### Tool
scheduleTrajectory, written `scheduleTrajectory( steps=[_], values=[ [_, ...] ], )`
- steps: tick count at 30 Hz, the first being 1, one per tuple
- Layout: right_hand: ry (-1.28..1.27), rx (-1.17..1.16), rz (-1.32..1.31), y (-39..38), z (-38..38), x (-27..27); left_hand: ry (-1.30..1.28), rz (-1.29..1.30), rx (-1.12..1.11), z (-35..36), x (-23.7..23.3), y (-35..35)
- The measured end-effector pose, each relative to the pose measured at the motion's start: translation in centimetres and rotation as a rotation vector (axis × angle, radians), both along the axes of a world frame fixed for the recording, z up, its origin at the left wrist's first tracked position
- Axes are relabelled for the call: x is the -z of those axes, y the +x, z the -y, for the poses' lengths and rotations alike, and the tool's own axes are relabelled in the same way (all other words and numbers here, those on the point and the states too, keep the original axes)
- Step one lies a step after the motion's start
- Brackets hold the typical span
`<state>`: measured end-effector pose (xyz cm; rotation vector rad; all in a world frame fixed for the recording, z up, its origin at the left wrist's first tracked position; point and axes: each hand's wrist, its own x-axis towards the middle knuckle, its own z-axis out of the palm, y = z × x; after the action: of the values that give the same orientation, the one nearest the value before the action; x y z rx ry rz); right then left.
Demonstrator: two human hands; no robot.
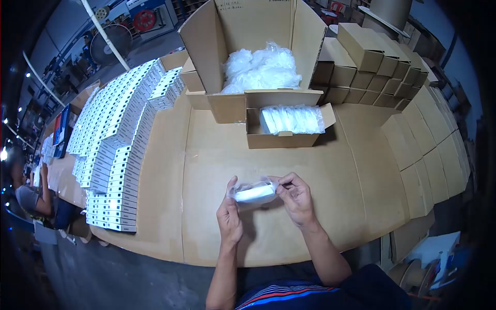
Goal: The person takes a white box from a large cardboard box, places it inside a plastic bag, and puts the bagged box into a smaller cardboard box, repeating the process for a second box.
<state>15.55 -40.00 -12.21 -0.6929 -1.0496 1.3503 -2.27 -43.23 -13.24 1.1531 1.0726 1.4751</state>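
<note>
A white item in a clear plastic bag (pixel 254 193) is held above the near middle of the cardboard-covered table, between both hands. My left hand (pixel 229 214) grips its left end, thumb and fingers closed on the plastic. At the other end, my right hand (pixel 296 200) pinches the bag's edge between thumb and finger. What the white item inside is, I cannot make out. Beyond the hands stands an open small carton (pixel 281 140), with a row of similar white bagged items (pixel 292 120) packed upright in it.
Behind the small carton, a large open box (pixel 204 46) holds loose clear plastic bags (pixel 263 70). Stacked white boxes (pixel 116 155) line the left side. Brown cartons (pixel 361 57) are piled at the back right, more cartons (pixel 426 150) along the right edge. Another person (pixel 39 199) sits far left.
</note>
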Motion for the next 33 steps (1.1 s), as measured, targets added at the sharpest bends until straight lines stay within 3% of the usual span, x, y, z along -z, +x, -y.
scheduleTrajectory(
  steps=[3, 6, 10, 13, 15, 19, 21, 24, 33],
  values=[
    [-0.109, 0.070, -0.130, -0.5, 0.5, 0.7, -0.048, -0.016, -0.060, -0.2, -0.1, 0.7],
    [-0.112, 0.132, -0.055, -0.9, 0.7, 1.9, -0.154, -0.093, 0.005, 0.6, -0.8, 0.8],
    [-0.121, 0.239, -0.102, -1.8, 0.5, 2.2, -0.042, 0.119, 0.064, 0.4, 1.0, 1.5],
    [-0.144, 0.293, -0.113, -1.8, 1.0, 1.6, -0.194, -0.031, 0.149, 0.5, 1.5, 0.3],
    [-0.125, 0.297, -0.081, -1.6, 1.1, 1.0, -0.272, 0.122, 0.116, 0.6, 0.3, 0.8],
    [-0.061, 0.372, 0.104, -1.8, 1.5, -0.4, -0.296, 0.290, 0.032, 0.2, -0.9, 1.9],
    [0.009, 0.356, 0.235, -1.1, 1.5, 0.6, -0.310, 0.272, 0.046, 0.0, 0.0, 1.2],
    [-0.083, 0.273, 0.076, -1.1, 1.2, -0.1, -0.321, 0.267, -0.002, -0.1, -0.1, 1.4],
    [0.099, 0.226, 0.549, -0.2, 0.6, 1.1, -0.239, 0.158, -0.113, -0.4, -2.8, 2.9]
  ],
)
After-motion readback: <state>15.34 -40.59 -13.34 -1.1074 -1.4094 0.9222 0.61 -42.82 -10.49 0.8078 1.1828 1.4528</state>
